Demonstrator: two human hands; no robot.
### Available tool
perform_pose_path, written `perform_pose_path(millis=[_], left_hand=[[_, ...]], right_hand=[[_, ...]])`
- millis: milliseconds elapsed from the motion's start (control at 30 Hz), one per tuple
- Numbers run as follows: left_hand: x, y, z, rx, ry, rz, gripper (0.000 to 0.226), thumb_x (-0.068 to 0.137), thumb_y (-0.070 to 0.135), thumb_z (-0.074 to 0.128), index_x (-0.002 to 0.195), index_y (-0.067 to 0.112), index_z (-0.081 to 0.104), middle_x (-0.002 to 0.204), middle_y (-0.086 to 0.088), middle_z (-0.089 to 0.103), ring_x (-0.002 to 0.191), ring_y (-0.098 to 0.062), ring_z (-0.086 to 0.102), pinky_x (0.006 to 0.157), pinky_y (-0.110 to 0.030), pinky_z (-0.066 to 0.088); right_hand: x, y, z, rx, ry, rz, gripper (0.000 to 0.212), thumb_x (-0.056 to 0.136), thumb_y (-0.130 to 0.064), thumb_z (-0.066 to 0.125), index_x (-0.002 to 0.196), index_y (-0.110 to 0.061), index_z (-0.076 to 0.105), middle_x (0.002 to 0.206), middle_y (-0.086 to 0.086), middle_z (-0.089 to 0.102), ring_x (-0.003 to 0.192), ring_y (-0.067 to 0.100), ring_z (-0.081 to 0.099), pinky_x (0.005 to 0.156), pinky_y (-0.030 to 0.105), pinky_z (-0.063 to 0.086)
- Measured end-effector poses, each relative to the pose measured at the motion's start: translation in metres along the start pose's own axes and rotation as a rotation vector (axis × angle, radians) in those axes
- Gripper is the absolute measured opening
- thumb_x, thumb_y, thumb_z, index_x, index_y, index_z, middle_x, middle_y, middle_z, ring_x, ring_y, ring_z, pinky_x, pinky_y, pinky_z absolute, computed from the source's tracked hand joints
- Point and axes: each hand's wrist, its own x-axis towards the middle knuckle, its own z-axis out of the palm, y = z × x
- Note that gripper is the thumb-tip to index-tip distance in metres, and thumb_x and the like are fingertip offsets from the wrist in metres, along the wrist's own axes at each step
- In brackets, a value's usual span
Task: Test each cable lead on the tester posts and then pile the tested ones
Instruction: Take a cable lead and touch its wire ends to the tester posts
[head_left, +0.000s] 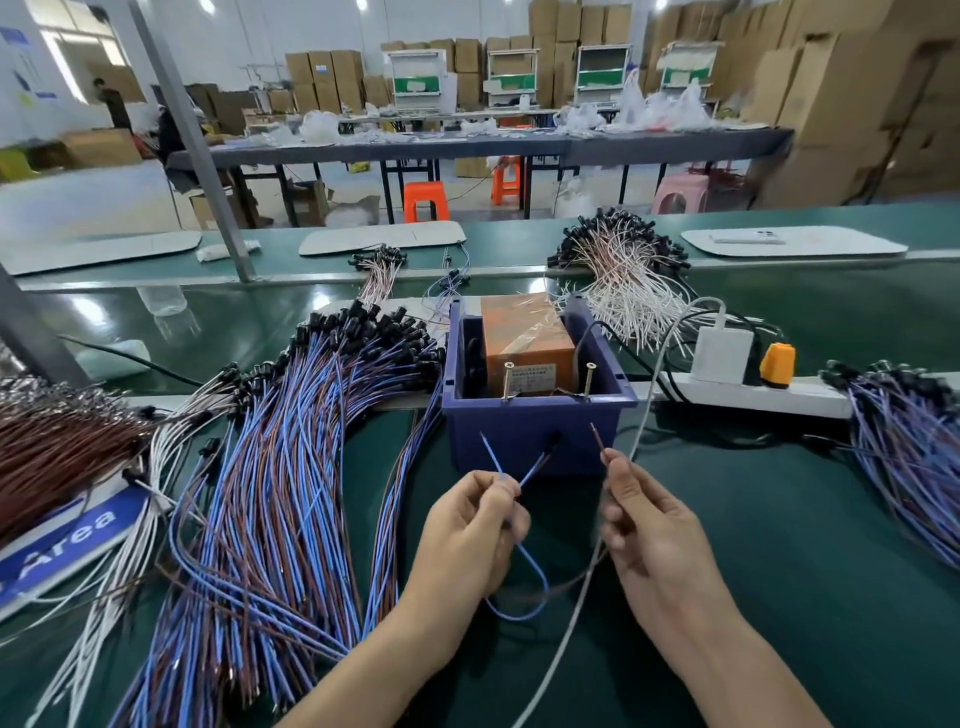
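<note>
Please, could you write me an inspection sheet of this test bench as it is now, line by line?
Surface: green bench mat.
Job's things: blue bin holds the orange tester box. The screw posts stand upright, and neither wire end touches them. Lead piles: left pile, right pile.
Clutter: power strip with white charger and orange plug; blue sign.
Hands: left hand pinches the blue wire; right hand pinches the brown wire.
Cables: grey cable crosses the mat from the charger.
Surroundings: cardboard boxes, orange stools.

In left hand (467, 535), blue lead (492, 455); in right hand (654, 540), brown lead (598, 439)
</note>
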Motion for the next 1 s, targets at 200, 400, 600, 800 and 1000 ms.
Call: perform_pose_path(millis=[200,400,600,800,1000], left_hand=[[0.0015,0.0033,-0.0013,0.024,0.081,0.170,0.020,0.091,0.037,0.061,0.098,0.024,0.075,0.058,0.006,0.035,0.046,-0.005,0.027,0.041,-0.014,0.026],[0.0041,0.0038,-0.0025,-0.001,0.150,0.168,0.027,0.085,0.043,0.063,0.101,0.026,0.076,0.059,0.004,0.032,0.045,-0.009,0.020,0.039,-0.020,0.018],[0.0053,-0.0012,-0.0016,0.078,0.177,0.154,0.016,0.098,0.028,0.061,0.096,0.027,0.076,0.055,0.010,0.037,0.045,-0.010,0.022,0.040,-0.020,0.021],[0.0064,0.0027,-0.0027,0.045,0.178,0.177,0.017,0.097,0.033,0.059,0.099,0.026,0.075,0.056,0.005,0.033,0.044,-0.010,0.022,0.039,-0.021,0.019],[0.0072,0.0033,-0.0024,0.031,0.157,0.184,0.024,0.089,0.043,0.060,0.099,0.027,0.075,0.058,0.001,0.032,0.043,-0.010,0.022,0.038,-0.021,0.020]], right_hand=[[-0.0003,-0.0011,-0.0001,-0.073,-0.012,-0.086,0.020,0.079,-0.022,0.066,0.087,-0.024,0.084,0.062,-0.008,0.059,0.055,0.001,0.049,0.053,0.013,0.045],[-0.0056,-0.0032,0.0000,-0.104,0.009,-0.065,0.016,0.075,-0.039,0.074,0.082,-0.025,0.078,0.064,-0.007,0.056,0.042,0.006,0.044,0.050,0.025,0.054],[-0.0069,0.0020,0.0030,-0.117,0.013,-0.091,0.018,0.087,-0.030,0.068,0.089,-0.016,0.079,0.058,-0.009,0.047,0.046,0.006,0.032,0.044,0.017,0.036],[-0.0058,0.0031,0.0018,-0.094,-0.086,-0.126,0.022,0.094,-0.015,0.061,0.099,-0.024,0.081,0.075,-0.004,0.068,0.062,0.005,0.058,0.059,0.017,0.051],[-0.0043,0.0039,0.0038,-0.073,-0.039,-0.142,0.026,0.084,-0.026,0.067,0.106,-0.011,0.070,0.100,0.012,0.077,0.064,0.011,0.069,0.054,0.018,0.053]])
